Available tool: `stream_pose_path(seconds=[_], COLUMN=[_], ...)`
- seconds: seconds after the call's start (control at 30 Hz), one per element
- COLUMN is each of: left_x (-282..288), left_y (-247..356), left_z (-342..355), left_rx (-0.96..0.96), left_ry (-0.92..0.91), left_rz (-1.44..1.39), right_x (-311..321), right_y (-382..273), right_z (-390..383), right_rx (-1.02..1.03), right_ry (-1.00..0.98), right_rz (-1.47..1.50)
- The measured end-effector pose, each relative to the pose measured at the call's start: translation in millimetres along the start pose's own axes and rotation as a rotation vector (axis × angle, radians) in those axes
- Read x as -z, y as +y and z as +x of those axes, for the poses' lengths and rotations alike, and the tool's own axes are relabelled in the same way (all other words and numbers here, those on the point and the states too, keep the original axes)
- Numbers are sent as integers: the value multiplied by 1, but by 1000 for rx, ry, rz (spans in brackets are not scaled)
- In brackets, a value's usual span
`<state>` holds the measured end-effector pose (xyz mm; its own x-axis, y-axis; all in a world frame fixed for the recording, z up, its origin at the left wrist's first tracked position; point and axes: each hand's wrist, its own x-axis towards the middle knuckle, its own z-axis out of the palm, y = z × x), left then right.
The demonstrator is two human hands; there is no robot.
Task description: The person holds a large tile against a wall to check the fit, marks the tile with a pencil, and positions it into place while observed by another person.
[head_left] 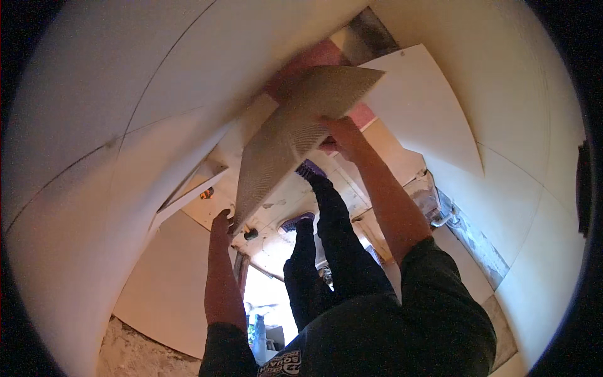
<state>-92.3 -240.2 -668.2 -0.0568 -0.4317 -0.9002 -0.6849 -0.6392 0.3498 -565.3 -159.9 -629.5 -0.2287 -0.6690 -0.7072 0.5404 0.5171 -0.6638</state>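
Note:
A large tile (286, 135) hangs tilted in front of me, its greyish-brown face toward me and marked with fine curved ridges. My right hand (340, 133) is closed on its right edge, with the thumb over the face and the other fingers partly hidden beneath. At the tile's lower left corner, my left hand (223, 224) grips the edge, and its fingertips are mostly out of sight. Both arms reach forward, with the left hand nearer to me than the right. The tile hides part of the floor and wall behind it.
Large pale tiles line the left wall (69, 119) and right wall (515, 125). A white panel (421, 103) stands at the far right. On the dusty floor (276, 235) lie a black object (250, 234) and an orange-and-black object (207, 193). A pipe (443, 220) sticks out by a bare wall patch.

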Motion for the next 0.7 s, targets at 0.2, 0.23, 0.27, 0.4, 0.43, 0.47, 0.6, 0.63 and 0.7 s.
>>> stream_pose_path(seconds=[0.2, 0.23, 0.27, 0.4, 0.43, 0.47, 0.6, 0.63, 0.7], left_x=[-41, -40, -42, -70, -71, -71, -80, -80, -85], left_y=[4, -11, -28, -54, -63, -74, -138, -156, -201], left_z=[33, 37, 41, 33, 29, 21, -40, -58, -91], left_rx=[268, 287, 87, 32, 84, 52, 86, 87, 52], left_ry=[-146, -157, -124, 9, 49, 46, 157, 210, 293], left_rz=[-68, -80, 287, 553, 518, 608, 200, 238, 109], right_x=[14, 14, 12, 22, 18, 15, 8, 9, 2], right_y=[16, 17, 19, 44, 49, 53, 58, 62, 67], right_z=[-21, -22, -23, -43, -55, -66, -130, -145, -174], right_rx=[-219, -228, -232, -173, -174, -179, -243, -269, -307], right_ry=[174, 158, 140, 194, 229, 212, 203, 116, 122], right_rz=[220, 231, 221, 217, 194, 184, 238, 235, 214])
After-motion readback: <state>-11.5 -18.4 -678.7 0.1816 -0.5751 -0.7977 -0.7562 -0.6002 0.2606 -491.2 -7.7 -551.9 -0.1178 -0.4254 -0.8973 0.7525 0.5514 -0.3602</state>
